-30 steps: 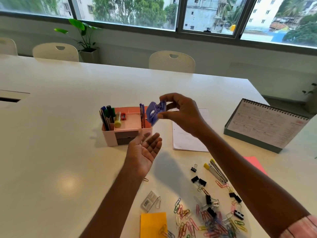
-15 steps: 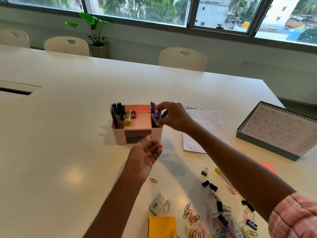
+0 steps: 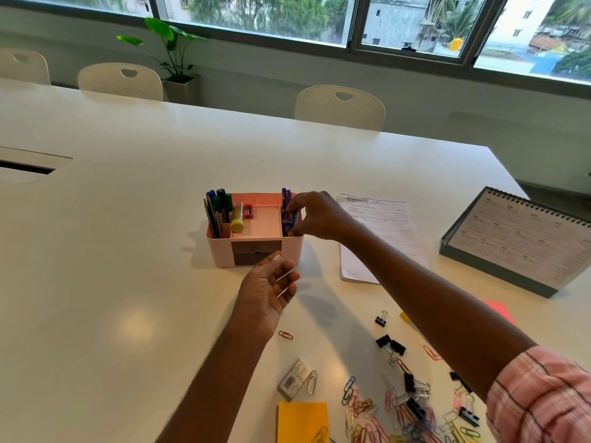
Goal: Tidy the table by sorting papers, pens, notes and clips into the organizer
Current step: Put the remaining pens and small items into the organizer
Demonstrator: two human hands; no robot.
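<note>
While the right hand (image 3: 316,215) reached over the right end of the pink organizer (image 3: 220,251), its thumb and fingertips pinched a purple plastic tool (image 3: 291,220) that sat low in the right compartment, beside two upright purple pens (image 3: 285,195). The left hand (image 3: 268,289) hovered just near of the organizer's front, palm up with fingers relaxed and spread; a thin pale sliver lay across them, too small to identify. The organizer stood mid-desk, with dark and green pens (image 3: 217,206) in its left compartment, a yellow-capped tube (image 3: 237,219) and a red sharpener (image 3: 248,211) beside them, and two grey drawer fronts on its near face. Printed papers (image 3: 383,225) lay flat to its right, and a spiral desk calendar (image 3: 518,241) stood farther right. On the near desk (image 3: 112,251) lay a lone red paper clip (image 3: 285,335), a small staple box (image 3: 293,378), a yellow note pad (image 3: 302,422), black binder clips (image 3: 390,343) and a scattered heap of coloured paper clips (image 3: 383,420).
</note>
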